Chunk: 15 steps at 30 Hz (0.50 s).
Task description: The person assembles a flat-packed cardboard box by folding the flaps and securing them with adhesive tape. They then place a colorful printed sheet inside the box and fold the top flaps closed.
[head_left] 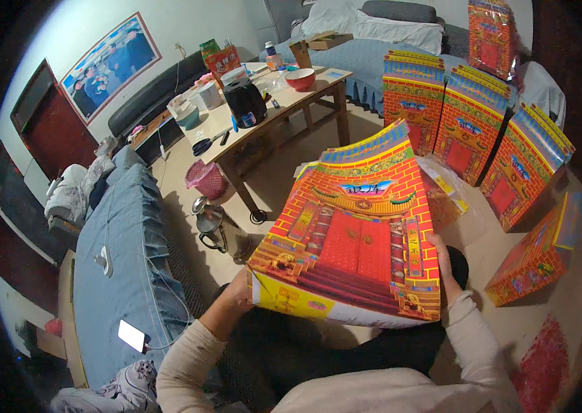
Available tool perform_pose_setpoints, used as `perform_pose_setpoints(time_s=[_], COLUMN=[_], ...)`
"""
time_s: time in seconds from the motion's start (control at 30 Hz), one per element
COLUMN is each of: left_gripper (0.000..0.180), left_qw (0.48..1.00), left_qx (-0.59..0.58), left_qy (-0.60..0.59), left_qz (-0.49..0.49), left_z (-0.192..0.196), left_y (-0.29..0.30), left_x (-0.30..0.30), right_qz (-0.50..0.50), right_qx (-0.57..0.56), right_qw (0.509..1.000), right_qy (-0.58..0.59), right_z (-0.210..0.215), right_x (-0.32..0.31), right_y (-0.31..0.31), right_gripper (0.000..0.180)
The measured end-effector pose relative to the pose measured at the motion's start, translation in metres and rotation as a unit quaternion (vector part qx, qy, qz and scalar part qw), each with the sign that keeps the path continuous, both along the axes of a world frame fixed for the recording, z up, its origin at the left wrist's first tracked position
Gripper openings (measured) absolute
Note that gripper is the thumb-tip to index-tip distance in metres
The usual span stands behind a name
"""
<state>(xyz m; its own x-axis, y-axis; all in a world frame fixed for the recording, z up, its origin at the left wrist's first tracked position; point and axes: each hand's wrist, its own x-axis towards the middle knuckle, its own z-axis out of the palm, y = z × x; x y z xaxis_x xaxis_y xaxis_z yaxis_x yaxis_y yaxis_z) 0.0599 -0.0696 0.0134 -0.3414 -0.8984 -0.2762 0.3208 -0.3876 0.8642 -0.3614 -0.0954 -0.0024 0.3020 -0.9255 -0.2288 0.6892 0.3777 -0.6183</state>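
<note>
Flanking hands (pixel 236 292), seemingly upright paper boxes (pixel 470 131).

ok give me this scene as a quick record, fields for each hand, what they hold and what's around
left hand: grips the lower left corner of the printed paper box
right hand: grips the box's right edge
held item: printed paper box, red brick and gate pattern, yellow side panel, held up over the lap
finished boxes: standing boxes of the same print, upright on the floor at the right
table: wooden table behind, with a black kettle and a red bowl
left side: blue covered bed with a phone
floor: pink basket
</note>
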Motion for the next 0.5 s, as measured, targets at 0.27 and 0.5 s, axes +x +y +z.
perform_pose_setpoints(time_s=[0.27, 0.5], left_gripper=[0.079, 0.064], left_qw=[0.99, 0.98], left_qx=[-0.11, -0.17], left_qy=[0.065, -0.004], left_qz=[0.061, 0.105], left_z=[-0.015, -0.04], left_y=[-0.033, -0.107], left_x=[0.008, 0.027], right_qz=[-0.093, -0.102], right_qx=[-0.165, -0.261], right_qw=[0.97, 0.926], right_qy=[0.155, 0.255], right_z=[0.018, -0.023], right_x=[-0.006, -0.001], right_y=[-0.006, -0.057], right_gripper=[0.069, 0.064])
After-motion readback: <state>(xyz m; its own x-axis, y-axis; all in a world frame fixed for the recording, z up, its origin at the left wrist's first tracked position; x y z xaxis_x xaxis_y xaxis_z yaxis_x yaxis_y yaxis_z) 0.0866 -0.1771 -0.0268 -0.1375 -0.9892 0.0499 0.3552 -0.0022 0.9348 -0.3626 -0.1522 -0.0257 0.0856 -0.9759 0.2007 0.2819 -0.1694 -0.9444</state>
